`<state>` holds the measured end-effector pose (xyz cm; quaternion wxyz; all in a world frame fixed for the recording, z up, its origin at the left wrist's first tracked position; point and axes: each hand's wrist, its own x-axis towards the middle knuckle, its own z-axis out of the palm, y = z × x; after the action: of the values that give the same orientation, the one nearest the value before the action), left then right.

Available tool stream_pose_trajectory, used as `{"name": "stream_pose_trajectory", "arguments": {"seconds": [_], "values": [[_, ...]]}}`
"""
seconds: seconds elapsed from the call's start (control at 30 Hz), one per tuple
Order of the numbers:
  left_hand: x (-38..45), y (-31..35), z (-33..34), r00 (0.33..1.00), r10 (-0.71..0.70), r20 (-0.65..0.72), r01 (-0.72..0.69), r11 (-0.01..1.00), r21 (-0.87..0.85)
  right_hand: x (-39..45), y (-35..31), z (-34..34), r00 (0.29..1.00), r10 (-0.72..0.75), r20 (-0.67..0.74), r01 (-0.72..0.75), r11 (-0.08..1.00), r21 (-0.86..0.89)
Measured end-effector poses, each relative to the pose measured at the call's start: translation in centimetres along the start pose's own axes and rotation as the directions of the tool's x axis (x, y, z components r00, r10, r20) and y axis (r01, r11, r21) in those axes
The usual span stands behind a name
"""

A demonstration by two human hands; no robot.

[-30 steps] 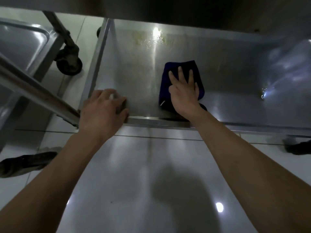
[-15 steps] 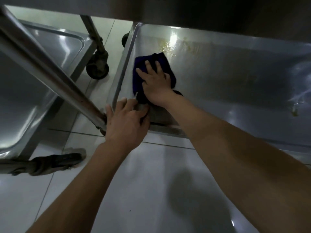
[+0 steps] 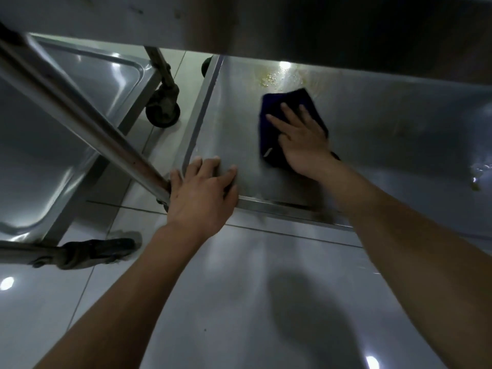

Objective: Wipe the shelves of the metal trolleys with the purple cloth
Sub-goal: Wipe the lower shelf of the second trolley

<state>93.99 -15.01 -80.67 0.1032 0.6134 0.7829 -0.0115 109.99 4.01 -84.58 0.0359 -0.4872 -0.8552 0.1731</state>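
The folded purple cloth [image 3: 277, 107] lies flat on the bottom shelf [image 3: 386, 145] of a metal trolley. My right hand [image 3: 303, 139] presses on it with straight, spread fingers, near the shelf's left part. A yellowish wet stain [image 3: 269, 78] shows just beyond the cloth by the far edge. My left hand [image 3: 202, 193] rests with spread fingers on the shelf's near left corner, beside the trolley's slanting leg [image 3: 87, 123].
A second trolley's lower shelf [image 3: 80, 86] stands at the left, with its caster wheel [image 3: 162, 110] on the glossy tiled floor [image 3: 239, 302]. An upper shelf [image 3: 266, 22] overhangs the top of the view. A shoe [image 3: 98, 251] is at lower left.
My right hand has slid the cloth to the right, away from the shelf's left edge. My left hand stays at the near left corner.
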Motion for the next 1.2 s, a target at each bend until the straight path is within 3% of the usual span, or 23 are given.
{"name": "stream_pose_trajectory", "arguments": {"seconds": [0.17, 0.33, 0.43, 0.67, 0.8, 0.97, 1.07, 1.2], "values": [[1.0, 2.5, -0.9, 0.998, -0.037, -0.048, 0.037, 0.999, -0.005, -4.8, 8.2, -2.4, 0.987, 0.150, -0.056, -0.150, 0.989, 0.003], [4.0, 11.2, -0.6, 0.965, 0.233, -0.119, -0.247, 0.961, -0.124, -8.7, 13.0, -3.7, 0.989, 0.130, -0.069, -0.130, 0.991, 0.010], [5.3, 14.0, 0.3, 0.976, 0.211, -0.044, -0.214, 0.975, -0.068, -11.0, 16.5, -4.6, 0.981, 0.161, -0.104, -0.162, 0.987, 0.002], [4.5, 16.4, 1.7, 0.959, 0.261, -0.114, -0.260, 0.965, 0.026, -13.6, 22.4, -5.7, 0.950, 0.251, -0.185, -0.259, 0.965, -0.023], [4.9, 15.9, 0.7, 0.955, 0.285, -0.084, -0.287, 0.958, -0.011, -13.4, 23.1, -5.8, 0.945, 0.255, -0.207, -0.266, 0.963, -0.030], [4.6, 10.8, 0.6, 0.980, 0.181, -0.086, -0.178, 0.983, 0.039, -11.9, 21.5, -5.2, 0.944, 0.273, -0.184, -0.294, 0.951, -0.100], [4.9, 10.1, 0.7, 0.979, 0.197, -0.054, -0.193, 0.979, 0.070, -9.5, 18.1, -4.8, 0.945, 0.305, -0.114, -0.316, 0.945, -0.089], [4.9, 9.4, 1.2, 0.978, 0.195, -0.079, -0.192, 0.980, 0.052, -5.9, 10.8, -3.5, 0.977, 0.208, -0.039, -0.210, 0.976, -0.053]]}}
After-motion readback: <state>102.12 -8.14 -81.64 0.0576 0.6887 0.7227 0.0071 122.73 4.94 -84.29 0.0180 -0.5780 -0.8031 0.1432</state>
